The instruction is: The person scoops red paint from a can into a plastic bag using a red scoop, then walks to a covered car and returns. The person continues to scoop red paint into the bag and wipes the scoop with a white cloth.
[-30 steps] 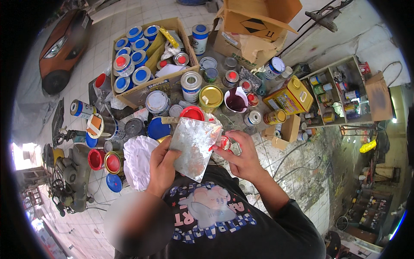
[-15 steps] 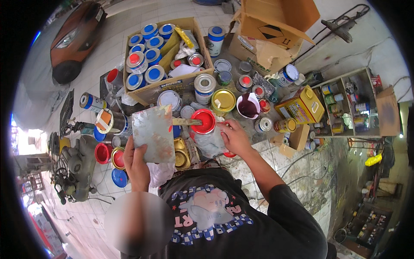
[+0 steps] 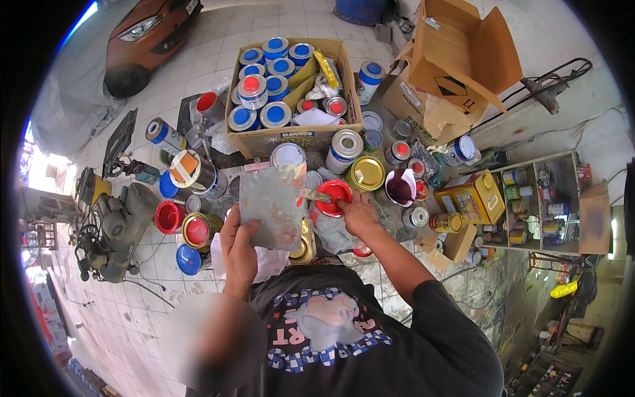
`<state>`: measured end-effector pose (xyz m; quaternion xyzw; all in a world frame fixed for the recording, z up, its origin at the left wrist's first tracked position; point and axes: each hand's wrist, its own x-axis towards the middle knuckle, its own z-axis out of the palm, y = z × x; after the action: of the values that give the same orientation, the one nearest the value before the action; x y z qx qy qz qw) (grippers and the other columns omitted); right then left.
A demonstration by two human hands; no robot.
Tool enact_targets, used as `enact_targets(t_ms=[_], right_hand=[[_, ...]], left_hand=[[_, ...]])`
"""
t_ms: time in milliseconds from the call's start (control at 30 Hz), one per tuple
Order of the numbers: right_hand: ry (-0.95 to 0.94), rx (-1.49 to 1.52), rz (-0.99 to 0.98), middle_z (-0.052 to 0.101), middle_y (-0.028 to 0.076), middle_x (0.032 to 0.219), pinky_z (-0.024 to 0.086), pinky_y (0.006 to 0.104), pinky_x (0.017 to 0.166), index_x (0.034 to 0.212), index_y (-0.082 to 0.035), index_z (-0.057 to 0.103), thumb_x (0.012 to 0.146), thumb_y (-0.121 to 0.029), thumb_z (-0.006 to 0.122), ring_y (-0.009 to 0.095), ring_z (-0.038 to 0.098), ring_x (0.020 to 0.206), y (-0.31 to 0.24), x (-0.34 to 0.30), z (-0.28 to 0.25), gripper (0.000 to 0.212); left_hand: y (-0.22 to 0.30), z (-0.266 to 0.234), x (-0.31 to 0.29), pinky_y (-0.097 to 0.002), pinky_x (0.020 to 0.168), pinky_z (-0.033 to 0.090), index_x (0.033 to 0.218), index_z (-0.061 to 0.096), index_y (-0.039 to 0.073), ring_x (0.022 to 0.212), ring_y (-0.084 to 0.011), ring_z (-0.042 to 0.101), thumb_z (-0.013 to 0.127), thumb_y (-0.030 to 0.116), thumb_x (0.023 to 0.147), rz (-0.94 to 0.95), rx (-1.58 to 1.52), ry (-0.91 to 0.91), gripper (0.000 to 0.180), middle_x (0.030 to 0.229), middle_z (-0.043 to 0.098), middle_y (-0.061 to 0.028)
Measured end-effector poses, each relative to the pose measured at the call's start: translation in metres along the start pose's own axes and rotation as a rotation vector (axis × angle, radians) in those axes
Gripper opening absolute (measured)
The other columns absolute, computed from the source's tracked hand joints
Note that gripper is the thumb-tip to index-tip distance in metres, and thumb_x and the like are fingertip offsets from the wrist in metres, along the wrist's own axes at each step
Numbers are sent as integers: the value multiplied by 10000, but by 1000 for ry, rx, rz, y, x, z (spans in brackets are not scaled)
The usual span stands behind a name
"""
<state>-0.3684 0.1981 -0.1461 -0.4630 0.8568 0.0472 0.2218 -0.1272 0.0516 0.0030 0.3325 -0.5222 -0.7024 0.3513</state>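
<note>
My left hand (image 3: 239, 248) grips a flat grey panel (image 3: 272, 210) by its left edge, thumb across its face and the fingers behind. The panel's surface is smeared, with a few red marks near its right edge. Right of the panel stands a small open can of red paint (image 3: 329, 200). A flat wooden stick (image 3: 319, 196) reaches from behind the panel into that can. My right hand (image 3: 362, 217) is at the can's near right rim, fingers curled; what they pinch, if anything, is hidden. Under the can lies grey plastic sheeting (image 3: 340, 233).
Behind stands a carton (image 3: 291, 142) of blue-capped cans. A gold-lidded can (image 3: 366, 173) and a cup of dark red liquid (image 3: 401, 187) flank my right hand. A yellow rectangular tin (image 3: 473, 198) is farther right. Open red cans (image 3: 170, 217) and a compressor (image 3: 122, 228) are at left.
The view has shifted, so the scene sits farther right and lower. My right hand has moved in from beside the red can onto its near rim. My left hand still holds the panel.
</note>
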Motion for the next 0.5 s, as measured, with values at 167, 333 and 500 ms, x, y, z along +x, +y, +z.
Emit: enact_targets(t_ms=[167, 333, 500], right_hand=[[23, -57, -6, 483, 192, 1333, 402, 505, 1070, 1386, -255, 599, 855, -102, 583, 415, 460, 1271, 1, -2, -2, 552], [239, 242, -51, 520, 181, 1290, 444, 488, 1033, 1449, -265, 532, 782, -16, 614, 383, 521, 1214, 4, -33, -19, 716], [-134, 1340, -60, 561, 112, 1188, 517, 365, 907, 1487, -265, 482, 810, 57, 611, 199, 588, 1068, 28, -56, -26, 760]], left_hand=[[-3, 1, 6, -260, 773, 485, 1200, 594, -35, 884, -124, 608, 475, 75, 895, -23, -94, 28, 345, 1014, 662, -56], [6, 4, 9, -308, 556, 521, 1236, 574, -18, 761, -160, 646, 483, 86, 926, -86, -18, -32, 339, 997, 669, -83], [6, 15, 11, -312, 537, 521, 1228, 578, -7, 720, -166, 650, 470, 84, 953, -93, -18, -97, 308, 979, 677, -87]])
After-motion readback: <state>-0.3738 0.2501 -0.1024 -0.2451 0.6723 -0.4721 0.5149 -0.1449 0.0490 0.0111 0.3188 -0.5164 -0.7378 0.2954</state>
